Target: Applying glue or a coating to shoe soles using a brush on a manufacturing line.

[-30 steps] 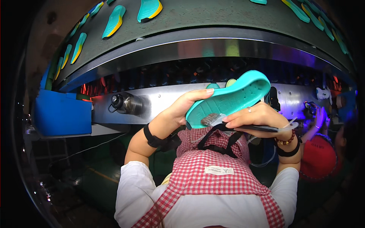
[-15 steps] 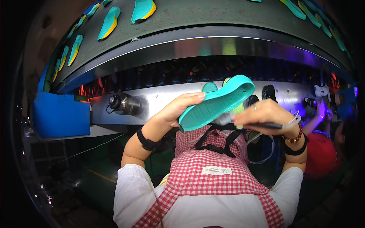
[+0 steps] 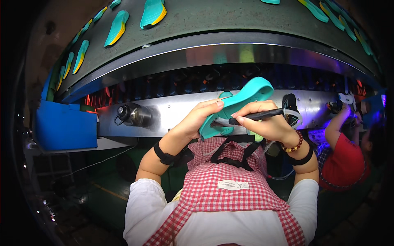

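Observation:
My left hand [image 3: 200,117] grips a teal shoe sole [image 3: 249,91] by its edge, thumb on top, and holds it tilted with its hollow inner side towards me. In my right hand [image 3: 266,123] is a black-handled brush [image 3: 259,115], held like a pen, with a clear tube [image 3: 294,115] running from its back end. The bristles touch the inside of the sole near its lower left end. Behind the held sole another teal piece [image 3: 226,130] lies on the metal bench, partly covered.
A dark bottle [image 3: 137,115] stands on the metal bench [image 3: 172,110] to the left, beside a blue box [image 3: 67,125]. A dark shoe [image 3: 289,102] lies at right. Beyond, teal-and-yellow soles [image 3: 117,28] ride a green belt [image 3: 197,20]. A co-worker in red [image 3: 349,164] is at right.
My right hand has moved left and in over the sole, bringing the brush tip towards its lower left end. The sole has tilted more upright.

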`<control>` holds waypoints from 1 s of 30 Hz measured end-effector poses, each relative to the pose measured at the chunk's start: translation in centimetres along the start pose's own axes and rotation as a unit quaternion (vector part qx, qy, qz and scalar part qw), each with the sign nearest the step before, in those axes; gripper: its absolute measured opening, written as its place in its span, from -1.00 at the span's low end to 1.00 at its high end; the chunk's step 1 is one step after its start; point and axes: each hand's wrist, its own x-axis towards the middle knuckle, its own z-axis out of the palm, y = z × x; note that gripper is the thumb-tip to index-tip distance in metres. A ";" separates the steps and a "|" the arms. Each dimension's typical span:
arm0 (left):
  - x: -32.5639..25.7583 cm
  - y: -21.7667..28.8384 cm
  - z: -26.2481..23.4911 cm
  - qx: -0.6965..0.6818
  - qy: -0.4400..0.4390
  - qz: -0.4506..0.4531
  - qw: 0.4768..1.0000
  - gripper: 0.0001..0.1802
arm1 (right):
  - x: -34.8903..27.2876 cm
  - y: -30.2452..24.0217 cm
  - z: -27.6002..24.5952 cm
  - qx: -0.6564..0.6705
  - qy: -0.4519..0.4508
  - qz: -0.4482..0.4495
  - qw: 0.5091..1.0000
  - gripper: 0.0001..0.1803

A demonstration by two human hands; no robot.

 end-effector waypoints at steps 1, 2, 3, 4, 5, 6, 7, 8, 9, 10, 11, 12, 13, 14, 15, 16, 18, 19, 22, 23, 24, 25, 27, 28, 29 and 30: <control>0.1 0.0 -0.1 0.000 0.001 0.001 1.000 -0.52 | 0.2 -0.1 0.4 0.004 0.012 -0.005 1.000 -0.88; 0.2 -0.2 -0.1 0.008 0.002 0.022 1.000 -0.52 | 0.3 -0.2 0.7 0.008 0.024 -0.010 1.000 -0.88; 0.3 -0.4 -0.2 0.016 0.002 0.043 0.999 -0.52 | 0.4 -0.2 0.8 0.008 0.024 -0.010 1.000 -0.88; 0.4 -0.8 -0.5 0.017 0.002 0.043 0.999 -0.52 | 0.6 -0.1 1.0 0.040 0.027 0.046 0.998 -0.88; 0.7 -1.3 -0.8 0.024 0.008 0.054 0.998 -0.53 | 0.7 0.1 1.2 0.072 0.030 0.103 0.992 -0.87; 0.8 -1.5 -1.0 0.031 0.014 0.064 0.997 -0.53 | 0.9 0.3 1.3 0.072 0.030 0.102 0.992 -0.87; 0.8 -1.6 -1.1 0.032 0.014 0.064 0.997 -0.53 | 1.1 0.7 1.5 0.075 0.035 0.101 0.991 -0.87; 0.9 -1.7 -1.1 0.033 0.019 0.073 0.997 -0.53 | 1.3 0.8 1.7 0.078 0.041 0.100 0.991 -0.87; 0.9 -1.7 -1.1 0.034 0.024 0.082 0.996 -0.54 | 1.4 0.9 1.7 0.086 0.043 0.117 0.988 -0.86; 0.9 -1.9 -1.2 0.035 0.023 0.081 0.996 -0.54 | 1.4 1.0 1.8 0.086 0.044 0.117 0.988 -0.86; 1.0 -2.2 -1.3 0.043 0.030 0.079 0.996 -0.54 | 1.5 1.2 1.9 0.087 0.048 0.120 0.988 -0.86; 1.1 -2.4 -1.3 0.052 0.036 0.076 0.995 -0.55 | 1.6 1.4 1.9 0.087 0.052 0.124 0.987 -0.86; 1.1 -2.5 -1.3 0.052 0.035 0.076 0.995 -0.55 | 1.6 1.5 2.0 0.087 0.053 0.124 0.987 -0.86; 1.2 -2.7 -1.3 0.058 0.045 0.082 0.994 -0.55 | 1.7 1.6 2.0 0.082 0.056 0.131 0.986 -0.86; 1.3 -2.8 -1.3 0.063 0.055 0.089 0.993 -0.56 | 1.7 1.7 2.0 0.076 0.058 0.138 0.986 -0.87; 1.3 -2.9 -1.3 0.063 0.054 0.088 0.993 -0.56 | 1.7 1.8 2.0 0.076 0.059 0.138 0.986 -0.87; 1.4 -2.8 -1.3 0.088 0.080 0.109 0.987 -0.56 | 1.9 2.2 1.8 0.048 0.079 0.122 0.988 -0.87; 1.2 -2.7 -1.1 0.088 0.079 0.109 0.987 -0.56 | 1.9 2.8 1.7 0.038 0.153 0.115 0.981 -0.87; 0.6 -2.4 -0.9 0.127 0.111 0.116 0.979 -0.56 | 2.0 4.1 0.1 0.135 0.149 0.127 0.971 -0.88; 0.5 -2.4 -0.9 0.094 0.102 0.115 0.984 -0.55 | 1.9 4.1 0.2 0.136 0.149 0.127 0.971 -0.88; 0.4 -2.4 -0.9 0.060 0.093 0.113 0.987 -0.54 | 1.7 4.0 0.4 0.145 0.166 0.114 0.969 -0.87; 0.4 -2.4 -0.9 0.061 0.093 0.113 0.987 -0.54 | 1.5 3.9 0.6 0.153 0.183 0.101 0.966 -0.86; 0.3 -2.4 -1.0 -0.004 0.068 0.110 0.992 -0.50 | 0.9 4.2 0.6 0.150 0.184 0.085 0.968 -0.86; 0.3 -2.4 -1.2 -0.004 0.069 0.111 0.991 -0.50 | 0.5 4.4 0.6 0.147 0.185 0.069 0.969 -0.87; 0.4 -2.6 -1.5 -0.040 0.054 0.100 0.993 -0.49 | 0.0 4.0 0.5 0.124 0.170 0.061 0.976 -0.87; 0.5 -2.6 -1.7 -0.077 0.038 0.090 0.992 -0.49 | -0.6 4.0 0.8 0.133 0.177 0.055 0.974 -0.86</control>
